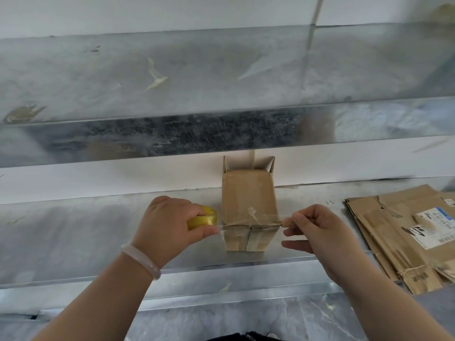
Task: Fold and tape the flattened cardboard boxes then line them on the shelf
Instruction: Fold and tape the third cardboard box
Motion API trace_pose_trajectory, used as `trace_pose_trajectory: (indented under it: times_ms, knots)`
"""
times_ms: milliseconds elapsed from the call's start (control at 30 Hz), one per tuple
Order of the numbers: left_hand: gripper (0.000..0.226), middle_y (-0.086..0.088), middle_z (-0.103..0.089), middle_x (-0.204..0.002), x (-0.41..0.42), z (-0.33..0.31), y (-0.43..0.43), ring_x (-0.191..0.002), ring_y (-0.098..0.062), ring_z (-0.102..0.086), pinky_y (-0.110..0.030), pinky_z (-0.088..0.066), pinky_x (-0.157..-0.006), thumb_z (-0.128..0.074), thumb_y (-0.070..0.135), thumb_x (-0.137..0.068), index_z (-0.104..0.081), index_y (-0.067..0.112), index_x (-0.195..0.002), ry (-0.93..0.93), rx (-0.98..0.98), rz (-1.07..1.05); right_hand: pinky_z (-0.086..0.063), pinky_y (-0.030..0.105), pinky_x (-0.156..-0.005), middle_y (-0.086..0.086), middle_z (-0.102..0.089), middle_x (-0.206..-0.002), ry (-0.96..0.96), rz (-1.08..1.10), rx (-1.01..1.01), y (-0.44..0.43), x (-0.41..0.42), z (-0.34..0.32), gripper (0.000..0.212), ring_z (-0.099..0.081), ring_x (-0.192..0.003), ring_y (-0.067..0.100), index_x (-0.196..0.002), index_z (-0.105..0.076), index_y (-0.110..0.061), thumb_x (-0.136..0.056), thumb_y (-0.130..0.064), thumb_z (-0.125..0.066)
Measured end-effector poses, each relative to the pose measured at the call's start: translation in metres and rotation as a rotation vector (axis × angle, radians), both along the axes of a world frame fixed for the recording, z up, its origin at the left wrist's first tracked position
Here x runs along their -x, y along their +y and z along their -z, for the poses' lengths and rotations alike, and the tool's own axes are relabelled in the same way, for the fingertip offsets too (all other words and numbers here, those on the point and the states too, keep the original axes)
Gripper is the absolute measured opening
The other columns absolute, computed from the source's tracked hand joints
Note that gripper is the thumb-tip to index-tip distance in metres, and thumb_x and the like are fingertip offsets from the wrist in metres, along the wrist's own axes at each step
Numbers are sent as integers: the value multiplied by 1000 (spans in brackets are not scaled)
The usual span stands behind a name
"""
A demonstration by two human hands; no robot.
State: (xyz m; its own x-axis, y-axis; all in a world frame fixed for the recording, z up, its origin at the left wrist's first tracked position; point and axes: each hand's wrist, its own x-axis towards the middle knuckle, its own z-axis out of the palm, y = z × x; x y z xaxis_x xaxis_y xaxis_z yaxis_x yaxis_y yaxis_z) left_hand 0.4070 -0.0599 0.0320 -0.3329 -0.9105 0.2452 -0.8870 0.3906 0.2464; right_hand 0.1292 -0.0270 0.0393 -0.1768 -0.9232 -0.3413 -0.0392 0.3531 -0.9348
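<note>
Tape stretched across a folded box on the shelf

The left hand (170,225) grips the yellow tape roll (203,217); the right hand (317,232) pinches the tape's free end. The cardboard box (248,200) lies between them on the metal shelf (73,237), flattened boxes (406,232) stacked far right.

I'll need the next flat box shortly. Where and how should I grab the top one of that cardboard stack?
Probably by its near edge, coming from the front: the flattened cardboard stack overhangs the front lip of the shelf there, so fingers can slide beneath the top sheet while the thumb presses above.
</note>
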Motion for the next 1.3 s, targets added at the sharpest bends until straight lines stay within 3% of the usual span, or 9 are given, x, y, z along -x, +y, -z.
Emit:
trace_pose_trajectory:
  times_ms: [200, 333, 567, 667, 733, 867, 967, 1100, 1300]
  knots:
    - [63, 19, -60, -66, 0, 4, -6, -62, 0, -52, -27, -34, -74, -32, 85, -74, -69, 36, -86, -5, 4, 15, -60, 44, -72, 15, -67, -81, -65, 33, -50, -6, 3, 13, 11, -70, -75, 23, -91, -59, 2, -96, -6, -56]
    - [62, 19, -57, -63, -1, 12, -11, -59, 0, -50, -27, -36, -73, -32, 85, -75, -69, 35, -84, -10, 4, 23, -60, 37, -71, 10, -63, -67, -288, 37, -81, -12, 4, 30, 13, -64, -61, 18, -81, -62, 3, -92, -4, -60]
    - [36, 21, -30, -49, 6, 17, -17, -49, 5, -32, -26, -34, -64, -44, 74, -81, -42, 42, -67, -63, 39, 103, -45, 24, -52, 3, -50, -57, -642, 137, -100, -10, -17, 74, 38, -47, -53, 13, -53, -57, -18, -48, -34, -91]
    - [43, 18, -33, -49, 7, 21, -19, -49, 2, -34, -26, -35, -64, -41, 75, -82, -48, 37, -65, -77, 24, 106, -36, 26, -54, 1, -48, -56, -744, 123, -96, -12, -25, 86, 56, -44, -50, 10, -62, -56, -18, -35, -45, -97]
    - [46, 17, -38, -50, 8, 22, -20, -50, 0, -38, -27, -38, -64, -40, 76, -81, -52, 34, -65, -66, 11, 104, -33, 26, -55, 1, -46, -56, -734, 103, -114, -14, -24, 90, 52, -43, -49, 10, -73, -53, -15, -52, -45, -91]
    - [50, 16, -43, -51, 5, 24, -23, -50, -1, -42, -26, -36, -63, -39, 77, -81, -56, 32, -66, -41, -10, 112, -36, 27, -51, 5, -48, -59, -394, 118, -99, -9, -13, 96, 24, -41, -54, 18, -79, -48, -10, -79, -12, -72]
    - [52, 16, -46, -53, 4, 25, -23, -52, -1, -44, -25, -36, -65, -38, 79, -80, -59, 32, -67, -31, -7, 114, -48, 32, -62, 3, -64, -78, 27, 124, 107, 1, -14, 84, 5, -59, -66, 15, -92, -62, -16, -90, -16, -67]
    - [56, 18, -49, -56, 4, 23, -23, -53, 2, -43, -24, -33, -65, -35, 80, -79, -64, 33, -73, -15, 5, 122, -39, 18, -101, -2, -58, -133, 602, -93, 778, -4, -19, 56, 37, -49, -123, 9, -127, -63, -26, -100, -43, -44]
    - [52, 23, -52, -61, -9, 22, -24, -58, 5, -45, -16, -31, -68, -40, 79, -78, -68, 36, -83, 82, -22, 151, -40, 38, -110, -1, -61, -132, 940, -353, 1064, -26, -17, 70, 31, -44, -135, 27, -120, -70, -16, -97, -32, -56]
